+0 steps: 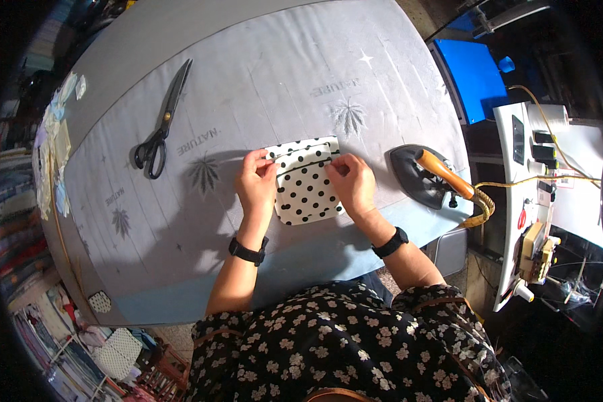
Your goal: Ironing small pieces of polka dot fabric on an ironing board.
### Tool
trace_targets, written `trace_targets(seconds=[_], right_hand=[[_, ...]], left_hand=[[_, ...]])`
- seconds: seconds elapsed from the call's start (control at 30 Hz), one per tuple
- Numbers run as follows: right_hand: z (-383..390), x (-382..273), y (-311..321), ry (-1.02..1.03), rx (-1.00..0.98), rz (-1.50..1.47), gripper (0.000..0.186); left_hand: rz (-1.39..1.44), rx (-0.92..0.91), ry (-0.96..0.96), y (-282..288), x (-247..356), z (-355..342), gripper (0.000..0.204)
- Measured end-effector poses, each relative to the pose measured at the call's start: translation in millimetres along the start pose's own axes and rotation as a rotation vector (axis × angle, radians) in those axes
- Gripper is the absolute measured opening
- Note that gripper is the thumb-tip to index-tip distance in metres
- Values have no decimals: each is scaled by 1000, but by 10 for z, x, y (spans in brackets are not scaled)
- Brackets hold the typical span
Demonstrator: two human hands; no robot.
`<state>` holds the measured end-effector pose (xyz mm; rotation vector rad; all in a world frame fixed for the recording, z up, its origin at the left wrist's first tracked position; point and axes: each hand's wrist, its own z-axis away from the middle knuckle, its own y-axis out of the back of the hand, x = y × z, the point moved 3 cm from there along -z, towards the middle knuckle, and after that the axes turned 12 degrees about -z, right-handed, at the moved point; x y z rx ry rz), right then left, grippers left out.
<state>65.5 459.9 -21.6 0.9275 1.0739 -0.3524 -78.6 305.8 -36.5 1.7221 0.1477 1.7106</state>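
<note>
A white fabric piece with black polka dots (pixel 305 184) lies flat on the grey table cover (pixel 261 87), with a dark seam line running across its upper part. My left hand (pixel 256 182) presses on its left edge, fingers curled over the top left corner. On its right edge rests my right hand (pixel 352 182), fingertips pinching the fabric near the seam. Both wrists wear black bands.
Black scissors (pixel 161 124) lie at the upper left of the table. A dark iron with a wooden handle (pixel 427 174) sits right of the fabric, near the table's edge. Fabric scraps (pixel 53 147) are piled at the left rim. A sewing machine (pixel 532 201) stands at the right.
</note>
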Motion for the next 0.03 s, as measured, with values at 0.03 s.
trace_targets(seconds=[0.03], right_hand=[[1,-30,6,-6,-11,11,18]], left_hand=[[-4,14,-34,1,-20,-6,29]])
